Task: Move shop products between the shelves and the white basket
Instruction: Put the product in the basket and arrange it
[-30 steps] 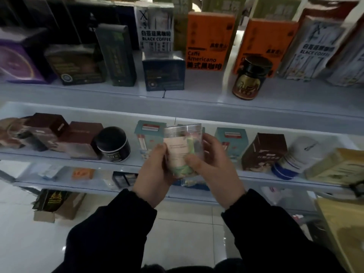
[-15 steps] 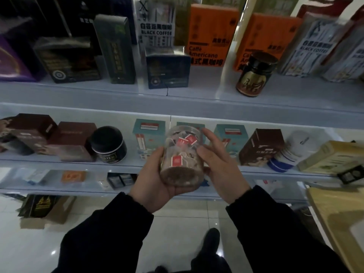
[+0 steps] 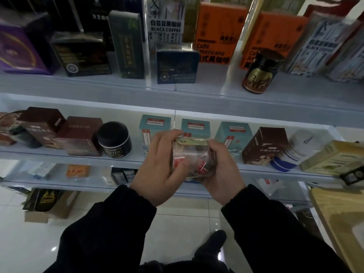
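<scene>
1. Fingers (image 3: 166, 139) of the left hand (image 3: 158, 170) curl round the clear jar (image 3: 189, 161), gripping its left wall.
2. The jar hangs between both hands before the middle shelf (image 3: 126, 162). It is probably light, stiff and slick plastic, best held by the sides. Its long axis seems tipped shelfward, lid end unclear.
3. The right hand (image 3: 221, 170) wraps the right side.

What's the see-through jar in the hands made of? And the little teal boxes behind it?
The clear jar looks like thin, glossy plastic: red tags show through its wall and light glints off it, though it might be glass. The teal boxes look like matte printed cardboard, with sharp folded edges.
</scene>
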